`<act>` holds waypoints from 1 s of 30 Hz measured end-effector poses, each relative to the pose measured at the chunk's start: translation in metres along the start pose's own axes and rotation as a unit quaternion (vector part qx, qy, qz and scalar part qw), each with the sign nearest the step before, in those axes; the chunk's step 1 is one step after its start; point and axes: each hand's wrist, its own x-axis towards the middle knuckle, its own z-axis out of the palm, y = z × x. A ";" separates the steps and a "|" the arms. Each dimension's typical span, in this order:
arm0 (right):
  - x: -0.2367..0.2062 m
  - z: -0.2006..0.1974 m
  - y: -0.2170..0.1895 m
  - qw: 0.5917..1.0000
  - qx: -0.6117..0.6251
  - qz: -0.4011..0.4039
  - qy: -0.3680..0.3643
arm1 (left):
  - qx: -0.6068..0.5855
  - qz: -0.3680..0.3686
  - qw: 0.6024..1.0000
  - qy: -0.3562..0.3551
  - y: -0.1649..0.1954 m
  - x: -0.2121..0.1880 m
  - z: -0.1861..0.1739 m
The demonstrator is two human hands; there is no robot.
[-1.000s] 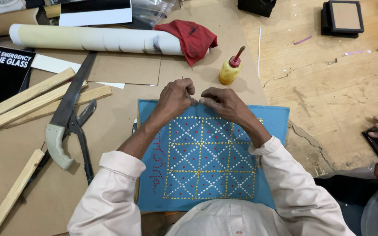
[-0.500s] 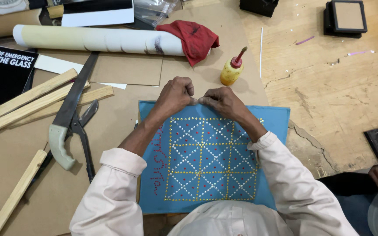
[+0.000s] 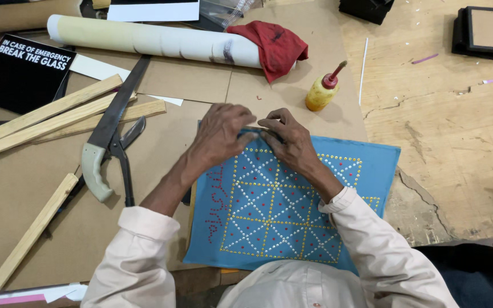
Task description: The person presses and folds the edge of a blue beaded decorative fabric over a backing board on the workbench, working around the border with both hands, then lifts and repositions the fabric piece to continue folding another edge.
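- Where it lies flat on the brown board, blue beaded cloth [image 3: 292, 211] looks soft, light, easily snagged.
- Left hand [image 3: 221, 134], right hand [image 3: 289, 140]: fingers narrowly pinching its top edge.
- Best held by edges.

— Where are the hands?
— The left hand [image 3: 219, 136] and right hand [image 3: 290, 138] meet fingertip to fingertip, palms down, forearms angling inward from cream sleeves.
— Pinching something?
— Possibly; the curled fingers hide it.
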 end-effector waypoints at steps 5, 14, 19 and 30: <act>-0.003 0.005 -0.001 1.000 -0.009 -0.013 -0.008 | 0.004 0.018 0.996 0.087 0.014 -0.023 0.013; 0.000 0.013 -0.010 0.999 -0.018 -0.035 -0.003 | -0.003 0.013 0.997 0.076 0.003 -0.020 0.017; 0.004 0.016 -0.009 0.995 -0.078 -0.058 0.001 | 0.052 0.061 0.996 0.039 -0.003 -0.020 0.018; 0.018 0.016 0.007 0.992 0.030 0.116 -0.039 | -0.018 -0.020 1.000 0.000 -0.008 -0.007 0.020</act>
